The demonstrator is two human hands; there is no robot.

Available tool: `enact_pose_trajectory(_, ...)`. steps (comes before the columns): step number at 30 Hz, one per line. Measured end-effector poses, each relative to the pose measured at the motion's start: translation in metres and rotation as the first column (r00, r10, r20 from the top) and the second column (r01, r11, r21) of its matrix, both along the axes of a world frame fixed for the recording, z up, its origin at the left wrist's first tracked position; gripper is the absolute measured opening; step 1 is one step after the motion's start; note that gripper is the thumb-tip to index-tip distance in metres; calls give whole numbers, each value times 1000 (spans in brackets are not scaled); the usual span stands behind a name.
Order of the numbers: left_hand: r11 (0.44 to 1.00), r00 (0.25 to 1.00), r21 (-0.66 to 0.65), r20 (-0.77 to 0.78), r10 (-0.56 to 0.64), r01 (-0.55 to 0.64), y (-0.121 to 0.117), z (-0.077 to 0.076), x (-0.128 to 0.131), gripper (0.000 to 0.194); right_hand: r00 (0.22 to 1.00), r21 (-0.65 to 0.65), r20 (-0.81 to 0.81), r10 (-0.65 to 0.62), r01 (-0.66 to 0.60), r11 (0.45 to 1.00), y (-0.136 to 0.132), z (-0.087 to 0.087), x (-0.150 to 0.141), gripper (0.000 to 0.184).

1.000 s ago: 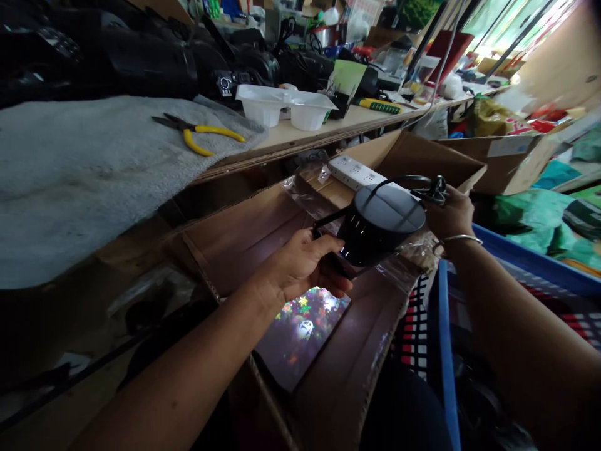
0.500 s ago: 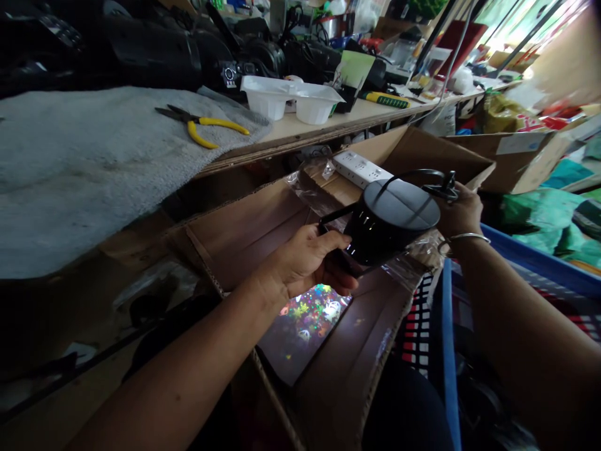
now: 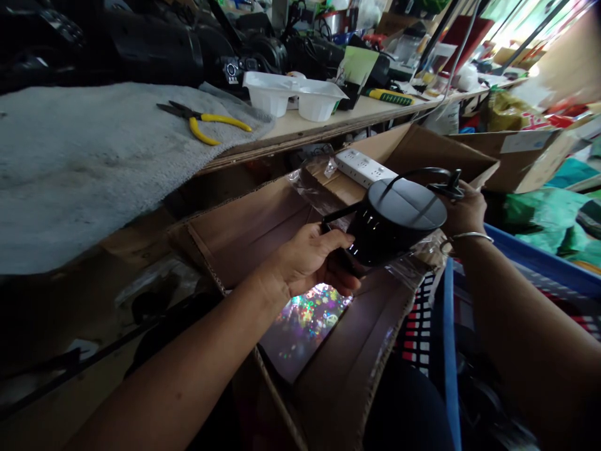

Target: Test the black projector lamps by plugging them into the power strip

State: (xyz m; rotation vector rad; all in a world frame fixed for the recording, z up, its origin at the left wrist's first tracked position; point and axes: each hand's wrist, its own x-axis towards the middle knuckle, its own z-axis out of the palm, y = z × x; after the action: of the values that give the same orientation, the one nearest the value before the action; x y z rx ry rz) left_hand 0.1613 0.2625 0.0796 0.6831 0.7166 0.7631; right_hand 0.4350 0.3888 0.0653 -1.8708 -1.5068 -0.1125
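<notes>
A black projector lamp (image 3: 394, 225) with a round grey base is tilted over an open cardboard box. My left hand (image 3: 319, 257) grips its left side, thumb on the casing and fingers curled underneath. A black cord (image 3: 425, 170) arches over the base to a dark bundle (image 3: 451, 186) at my right hand (image 3: 469, 210). That hand is closed at the cord beside the lamp, its fingertips partly hidden. Bright multicoloured light patterns fall on a pale sheet (image 3: 293, 351) inside the cardboard box (image 3: 328, 382) below.
A white power strip (image 3: 364, 166) lies behind the lamp. Yellow-handled pliers (image 3: 204, 122) rest on a grey cloth (image 3: 94, 169); white plastic cups (image 3: 317, 100) stand on the bench. A blue-edged basket (image 3: 451, 351) is at the right, near another cardboard box (image 3: 509, 156).
The projected patterns on the sheet have changed in shape and look more scattered. The lamp and both hands have shifted slightly right in view.
</notes>
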Motion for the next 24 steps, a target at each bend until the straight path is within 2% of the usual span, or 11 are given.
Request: enact_pose_trajectory(24,1000,1000,1,-7,-1,1,-1,0,0,17,999,-20,31,-23,24,1000,0,0,1,13)
